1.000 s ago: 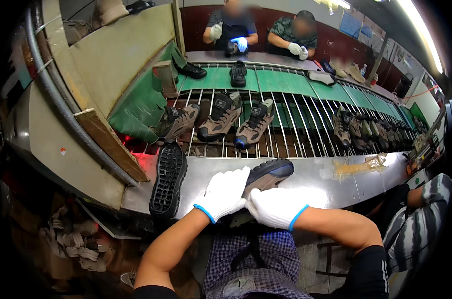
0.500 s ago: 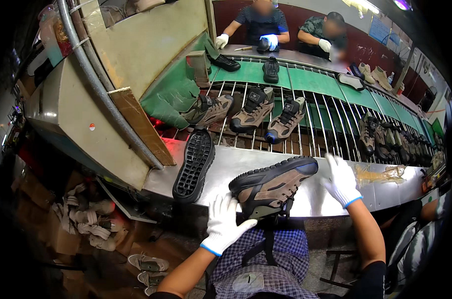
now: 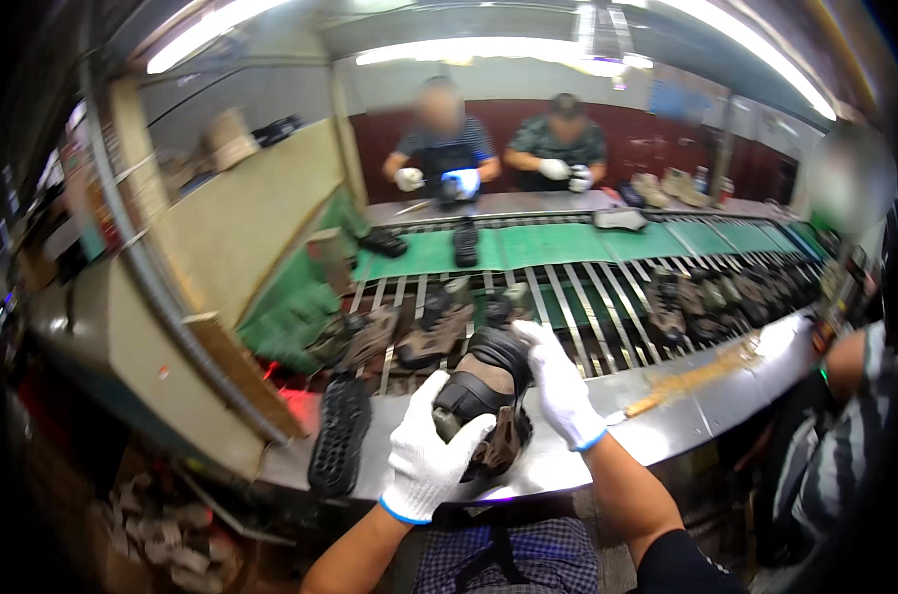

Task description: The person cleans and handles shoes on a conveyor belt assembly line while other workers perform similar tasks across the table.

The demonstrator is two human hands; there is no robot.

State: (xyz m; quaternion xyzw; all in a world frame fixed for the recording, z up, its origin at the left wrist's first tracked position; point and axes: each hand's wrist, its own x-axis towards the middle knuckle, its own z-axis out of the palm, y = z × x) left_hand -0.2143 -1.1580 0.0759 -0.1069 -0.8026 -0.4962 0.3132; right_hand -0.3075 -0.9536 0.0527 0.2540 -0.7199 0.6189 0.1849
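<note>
Over the steel bench edge in front of me, a brown and black shoe [image 3: 480, 384] is held up and tilted between my two white-gloved hands. My left hand [image 3: 427, 447] is wrapped round its left side, with the thumb reaching across. My right hand [image 3: 560, 388] grips the other side, fingertips by the dark sole at the top. To the left, a separate black lugged outsole [image 3: 340, 438] lies on the bench, tread up. Beyond the shoe, more brown shoes [image 3: 435, 335] stand on the metal bars of the rack, partly hidden by the held shoe.
A green belt [image 3: 548, 247] runs past the bars, with a black sole [image 3: 466, 244] on it. A row of shoes [image 3: 716, 302] stands on the right. Two gloved people work across the line. At left are a beige housing [image 3: 122, 346] and a grey pipe [image 3: 157, 277].
The shoe was lying on its side on the bench with my right hand apart from it. Now it is lifted and turned between both hands. The view has tilted up.
</note>
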